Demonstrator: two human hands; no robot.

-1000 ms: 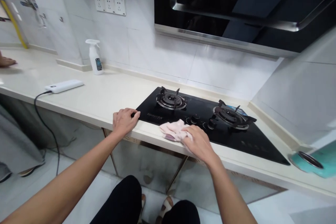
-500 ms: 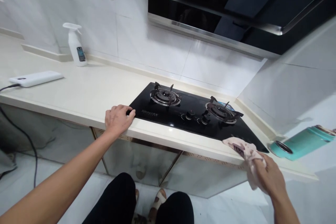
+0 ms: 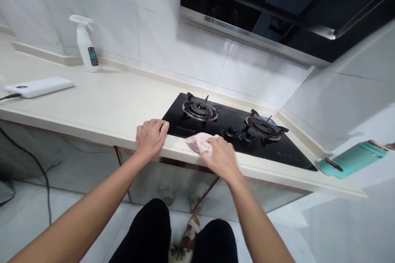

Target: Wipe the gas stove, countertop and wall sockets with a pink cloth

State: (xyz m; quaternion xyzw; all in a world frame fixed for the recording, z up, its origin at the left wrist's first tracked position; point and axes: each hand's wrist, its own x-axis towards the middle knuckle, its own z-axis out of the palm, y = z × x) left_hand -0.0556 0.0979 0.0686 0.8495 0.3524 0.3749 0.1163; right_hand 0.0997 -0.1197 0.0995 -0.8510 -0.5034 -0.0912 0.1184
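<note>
The right hand [image 3: 220, 158] has swept back from the hob's right corner to the middle of its front edge, taking the cloth with it, while the left hand [image 3: 151, 137] has shifted only slightly along the worktop [image 3: 92, 104]. The right hand's grip is closed, palm down, over a crumpled pink cloth [image 3: 200, 143], which sits on the front strip of the worktop, against the edge of the black glass gas hob [image 3: 286, 154]. The left hand holds nothing; its fingers curl over the worktop's front edge, just beside the hob's left corner.

The hob's control knobs [image 3: 231, 132] stand just beyond the cloth, between the two burners. Further left, a white spray bottle [image 3: 85, 47] stands against the wall tiles, and a white power bank [image 3: 38, 87] lies on the worktop with a black cable [image 3: 29, 158] trailing down. A teal canister [image 3: 352, 160] lies tilted past the hob's right corner.
</note>
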